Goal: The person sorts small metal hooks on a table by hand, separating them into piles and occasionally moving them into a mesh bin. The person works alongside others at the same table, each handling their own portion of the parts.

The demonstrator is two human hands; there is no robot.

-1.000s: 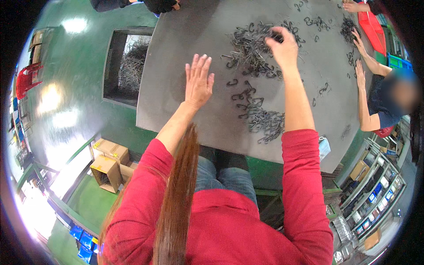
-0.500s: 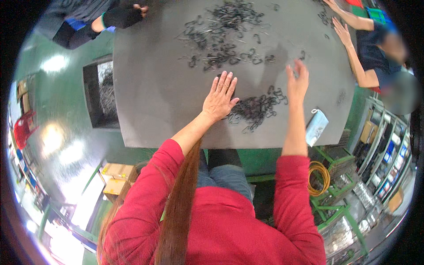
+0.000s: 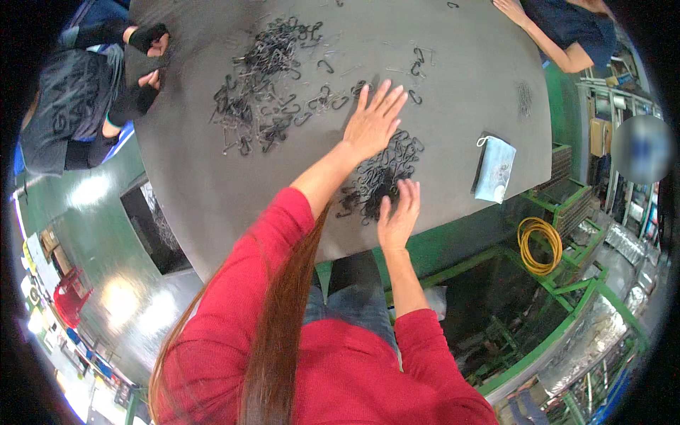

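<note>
Left hand (image 3: 373, 120) flat, fingers spread wide, on grey table (image 3: 439, 78) at 12 o'clock of hook pile (image 3: 382, 173). Right hand (image 3: 398, 216) open, fingertips touching pile at its 6 o'clock, gripping nothing. Bigger hook heap (image 3: 265, 85) at 10 o'clock. Mask (image 3: 494, 168) at 3 o'clock (near table edge).

right hand (image 3: 398, 216) drawn back to near pile (image 3: 379, 177); left hand (image 3: 372, 120) beyond it

Factory workshop: shared worktable (image 3: 212, 191), green floor (image 3: 106, 212)
</note>
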